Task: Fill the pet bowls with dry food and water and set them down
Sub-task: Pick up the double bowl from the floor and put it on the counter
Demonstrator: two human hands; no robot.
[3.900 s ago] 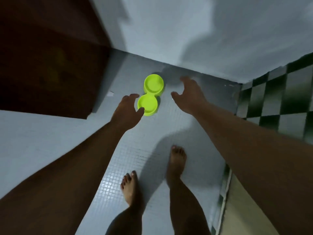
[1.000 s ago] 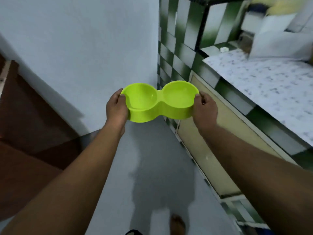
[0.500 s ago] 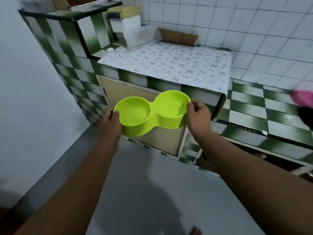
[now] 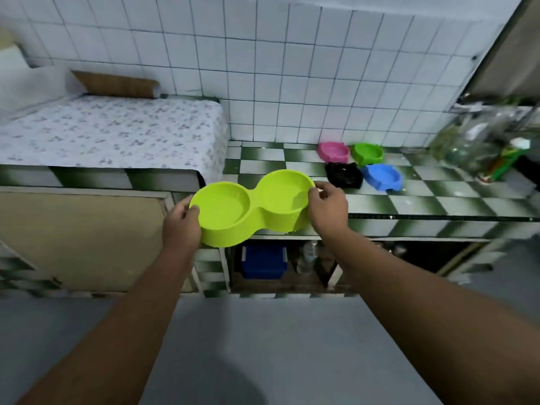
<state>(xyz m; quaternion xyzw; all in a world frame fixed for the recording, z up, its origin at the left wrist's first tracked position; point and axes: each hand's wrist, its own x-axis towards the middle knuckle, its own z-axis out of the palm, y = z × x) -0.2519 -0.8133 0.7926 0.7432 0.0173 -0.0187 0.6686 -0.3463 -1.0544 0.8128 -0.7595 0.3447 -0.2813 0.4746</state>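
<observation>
I hold a lime-green double pet bowl point(image 4: 251, 207) in the air in front of the tiled counter point(image 4: 438, 200). My left hand point(image 4: 181, 226) grips its left end and my right hand point(image 4: 327, 209) grips its right end. Both wells look empty. On the counter beyond sit a pink bowl point(image 4: 333, 151), a green bowl point(image 4: 366, 153), a black bowl point(image 4: 343, 174) and a blue bowl point(image 4: 381, 176), close together.
A raised counter with a patterned cloth point(image 4: 111, 133) is at the left, above a beige cabinet door point(image 4: 81, 238). Glass bottles and jars point(image 4: 479, 144) crowd the counter's right end. A blue box point(image 4: 263, 261) and bottles stand on the open shelf below.
I lifted the double bowl off the floor with both hands and turned right to the kitchen counter. The coloured bowls have come into view.
</observation>
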